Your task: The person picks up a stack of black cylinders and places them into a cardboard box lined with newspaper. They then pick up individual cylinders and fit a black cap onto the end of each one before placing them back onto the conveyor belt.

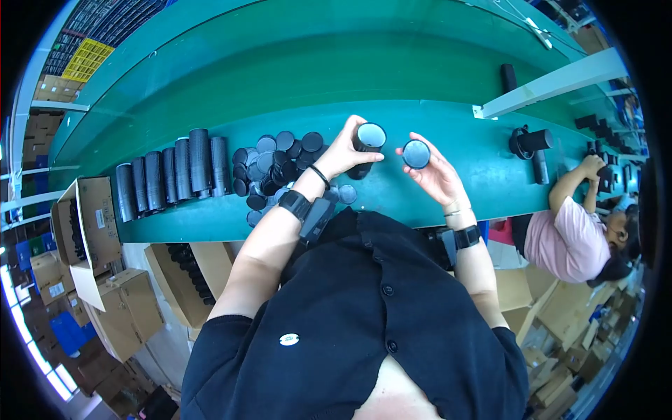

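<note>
My left hand (344, 148) is wrapped round a black cylindrical tube (365, 162), whose round end, pale inside, faces up toward me. A short way to the right, my right hand (439, 172) holds a round black cap (416, 154) with a greyish face by its edge. The cap and the tube are apart. Left of my left hand lies a loose pile of round black caps (278, 159), some on top of others. Farther left, several ribbed black tubes (183, 168) lie side by side in a row on the green table (462, 126).
Open cardboard boxes (98, 217) with black parts stand off the table's left end and below its front edge. At right, a white metal post (553, 87) crosses the table near black cylindrical parts (535, 140). A co-worker in a pink top (570, 241) sits at far right.
</note>
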`<state>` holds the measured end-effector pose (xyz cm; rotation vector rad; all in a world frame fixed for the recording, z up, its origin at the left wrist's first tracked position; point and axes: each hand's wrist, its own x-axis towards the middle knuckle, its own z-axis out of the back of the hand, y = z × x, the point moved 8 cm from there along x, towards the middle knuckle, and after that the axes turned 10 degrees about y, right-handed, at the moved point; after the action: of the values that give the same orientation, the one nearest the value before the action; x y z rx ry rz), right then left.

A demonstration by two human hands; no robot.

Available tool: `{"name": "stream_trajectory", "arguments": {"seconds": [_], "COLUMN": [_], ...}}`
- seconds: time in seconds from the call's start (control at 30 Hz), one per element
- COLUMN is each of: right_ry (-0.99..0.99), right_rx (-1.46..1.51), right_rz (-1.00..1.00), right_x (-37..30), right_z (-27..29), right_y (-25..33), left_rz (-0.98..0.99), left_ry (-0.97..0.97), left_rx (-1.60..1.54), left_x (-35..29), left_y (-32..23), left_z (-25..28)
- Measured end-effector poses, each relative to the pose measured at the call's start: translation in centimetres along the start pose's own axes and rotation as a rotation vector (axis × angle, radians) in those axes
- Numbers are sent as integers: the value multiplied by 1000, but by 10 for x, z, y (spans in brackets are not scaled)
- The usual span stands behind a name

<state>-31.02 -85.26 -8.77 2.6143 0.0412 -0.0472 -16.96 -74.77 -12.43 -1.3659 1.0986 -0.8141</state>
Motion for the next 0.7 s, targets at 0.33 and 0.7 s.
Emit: {"name": "stream_trajectory", "arguments": {"seconds": [0.33,0.7], "right_ry": [-25,-143], "right_rx": [-1112,-1601], "right_rz": [-62,-19], "right_x": [15,20], "right_z": [-29,-46], "right_y": [28,24], "left_rz": [59,-25], "left_ry": [316,147], "left_rx": [-170,60], "left_x": [-6,-4], "left_y": [1,6], "left_z": [-31,-46]}}
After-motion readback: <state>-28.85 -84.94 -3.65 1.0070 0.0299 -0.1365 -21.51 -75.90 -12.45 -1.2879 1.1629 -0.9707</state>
